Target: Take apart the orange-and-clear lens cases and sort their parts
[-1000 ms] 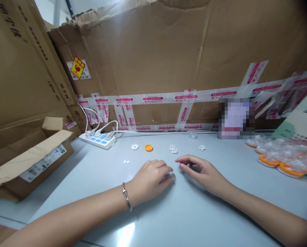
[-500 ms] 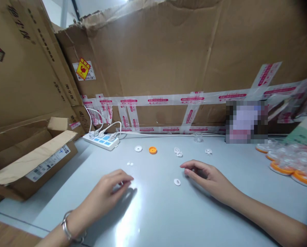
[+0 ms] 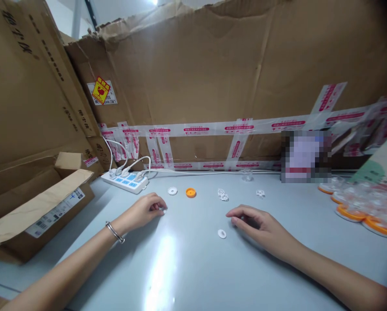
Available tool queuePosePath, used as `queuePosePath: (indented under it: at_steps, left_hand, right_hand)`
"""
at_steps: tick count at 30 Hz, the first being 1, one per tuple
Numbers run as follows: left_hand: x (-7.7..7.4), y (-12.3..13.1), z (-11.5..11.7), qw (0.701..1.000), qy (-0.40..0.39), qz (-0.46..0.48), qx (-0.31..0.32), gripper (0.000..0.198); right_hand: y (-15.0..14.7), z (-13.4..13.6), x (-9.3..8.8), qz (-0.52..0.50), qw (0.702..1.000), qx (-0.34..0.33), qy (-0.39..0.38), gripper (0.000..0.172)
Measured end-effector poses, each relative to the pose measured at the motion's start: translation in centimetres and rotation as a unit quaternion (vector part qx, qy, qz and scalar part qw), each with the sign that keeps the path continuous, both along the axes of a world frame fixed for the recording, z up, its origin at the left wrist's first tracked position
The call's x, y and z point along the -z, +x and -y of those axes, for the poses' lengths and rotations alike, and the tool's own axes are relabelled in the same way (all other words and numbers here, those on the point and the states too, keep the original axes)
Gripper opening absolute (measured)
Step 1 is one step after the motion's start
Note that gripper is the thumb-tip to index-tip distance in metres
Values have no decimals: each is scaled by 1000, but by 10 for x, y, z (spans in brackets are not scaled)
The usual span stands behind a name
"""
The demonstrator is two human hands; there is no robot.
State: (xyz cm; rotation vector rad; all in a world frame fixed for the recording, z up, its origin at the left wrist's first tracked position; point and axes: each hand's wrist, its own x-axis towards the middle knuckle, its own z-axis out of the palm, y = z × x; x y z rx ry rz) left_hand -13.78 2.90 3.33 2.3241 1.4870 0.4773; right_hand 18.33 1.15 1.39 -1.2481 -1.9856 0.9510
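My left hand [image 3: 144, 210] reaches forward over the grey table [image 3: 187, 268], with a metal bracelet on its wrist. Its fingertips are pinched together on a tiny white piece [image 3: 163, 209]. My right hand [image 3: 258, 221] rests on the table with fingers loosely stretched to the left and nothing in them. A small white disc [image 3: 222, 233] lies just left of the right hand's fingertips. Farther back lie a white ring [image 3: 172, 190], an orange cap [image 3: 190, 192] and two clusters of small white parts [image 3: 223, 195] [image 3: 260, 193].
A white power strip [image 3: 125, 181] with plugged cables sits at the back left. An open cardboard box [image 3: 34, 207] stands at the left. Several clear pieces with orange bases [image 3: 365, 211] crowd the right edge. A taped cardboard wall [image 3: 213, 86] closes the back.
My left hand let go of the white disc in the middle, swung left and then forward, and pinched at the tiny white pieces. My right hand has stayed in place.
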Motion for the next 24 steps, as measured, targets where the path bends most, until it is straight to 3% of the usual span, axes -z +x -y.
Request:
queuePosePath:
  at_steps: [5, 13, 17, 21, 24]
  left_hand:
    - [-4, 13, 4, 999, -21, 17, 22, 11]
    - [-7, 58, 18, 993, -43, 14, 106, 11]
    - [-14, 69, 22, 991, -68, 13, 112, 9]
    - [-19, 87, 25, 992, -47, 30, 110, 11]
    - [-15, 108, 26, 990, -28, 44, 132, 15]
  right_hand:
    - [1, 0, 0, 2, 1000, -9, -3, 26]
    - [1, 0, -2, -4, 1000, -9, -14, 25]
    - [0, -1, -3, -9, 1000, -8, -6, 26]
    - [0, -2, -3, -8, 1000, -12, -4, 26]
    - [0, -2, -3, -12, 1000, -21, -2, 25]
